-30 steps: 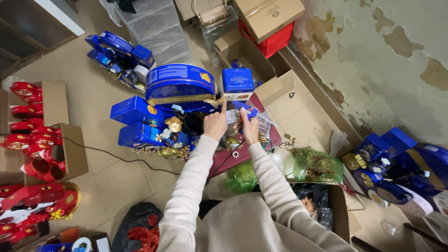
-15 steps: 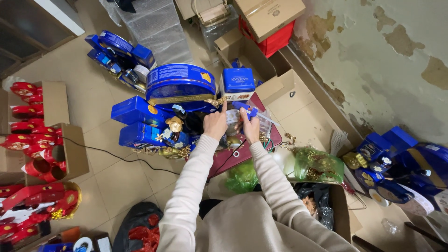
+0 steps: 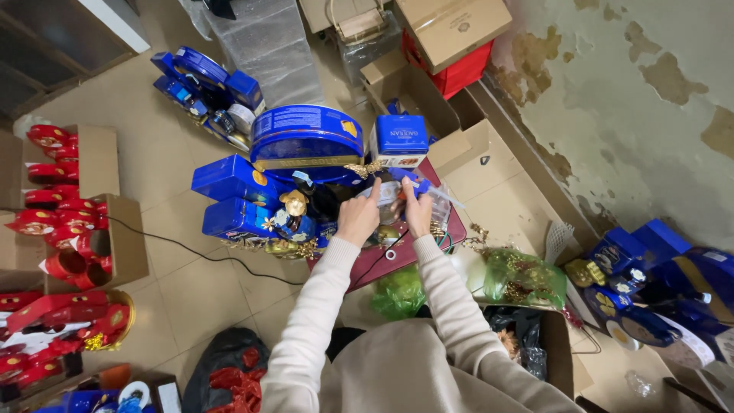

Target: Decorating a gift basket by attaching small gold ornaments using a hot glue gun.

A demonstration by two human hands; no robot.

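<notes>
Both my arms in cream sleeves reach forward to a gift arrangement on a dark red tray (image 3: 447, 229). My left hand (image 3: 358, 218) grips a small clear-wrapped packet (image 3: 387, 191) in the middle of the arrangement, index finger pointing up. My right hand (image 3: 418, 210) holds a small blue tool (image 3: 414, 182) that looks like a glue gun against the same spot. A thin black cord (image 3: 382, 256) hangs below my hands. Behind stand a large blue oval tin (image 3: 306, 134) and a blue square box (image 3: 400, 138). Two blue flat boxes (image 3: 229, 180) and a gold ornament (image 3: 293, 203) sit to the left.
Red gift sets fill open cardboard boxes (image 3: 115, 229) at the left. More blue tins (image 3: 202, 76) lie at the back, cardboard boxes (image 3: 451, 27) at the top. Green mesh bags (image 3: 524, 275) and blue boxes (image 3: 650, 260) lie right, by a peeling wall. A black cable (image 3: 191, 251) crosses the floor.
</notes>
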